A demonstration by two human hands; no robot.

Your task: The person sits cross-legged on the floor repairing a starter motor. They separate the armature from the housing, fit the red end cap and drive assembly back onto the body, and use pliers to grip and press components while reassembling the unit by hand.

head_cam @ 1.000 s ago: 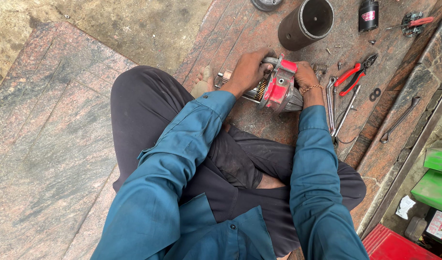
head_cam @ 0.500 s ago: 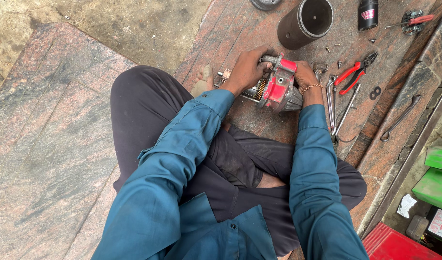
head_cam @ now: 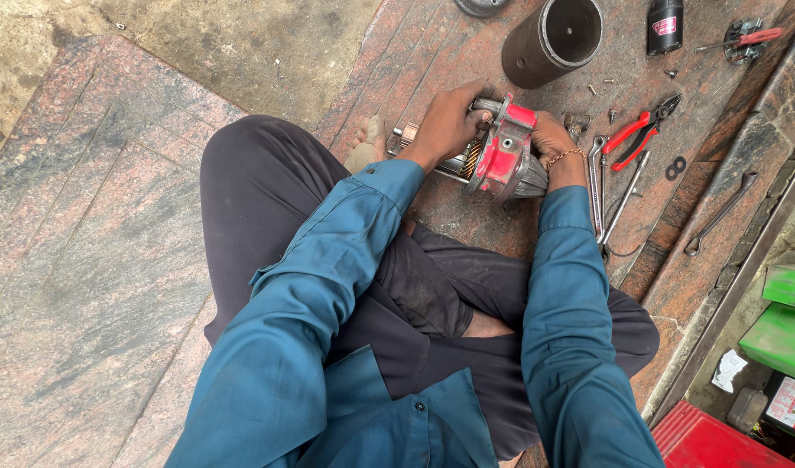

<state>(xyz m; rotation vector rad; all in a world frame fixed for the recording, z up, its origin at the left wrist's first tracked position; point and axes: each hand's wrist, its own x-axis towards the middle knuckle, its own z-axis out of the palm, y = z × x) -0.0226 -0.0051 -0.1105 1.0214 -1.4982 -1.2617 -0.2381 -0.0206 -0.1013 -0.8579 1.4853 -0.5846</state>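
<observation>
Your left hand [head_cam: 449, 121] wraps over the shaft end of the motor part [head_cam: 499, 156], fingers curled tight round the metal; your right hand [head_cam: 553, 143] grips the other side behind the red plate [head_cam: 506, 152], fingers closed on it, thumb hidden; the part lies on the stone floor [head_cam: 111, 260] just ahead of your crossed legs, tilted on its side; a dark tube [head_cam: 553, 39] lies just beyond it; red pliers [head_cam: 640, 134] and spanners [head_cam: 614, 195] lie just right of your right wrist; another spanner [head_cam: 718, 215] lies further right, on the ledge; green boxes [head_cam: 787, 303] sit at the far right edge.
</observation>
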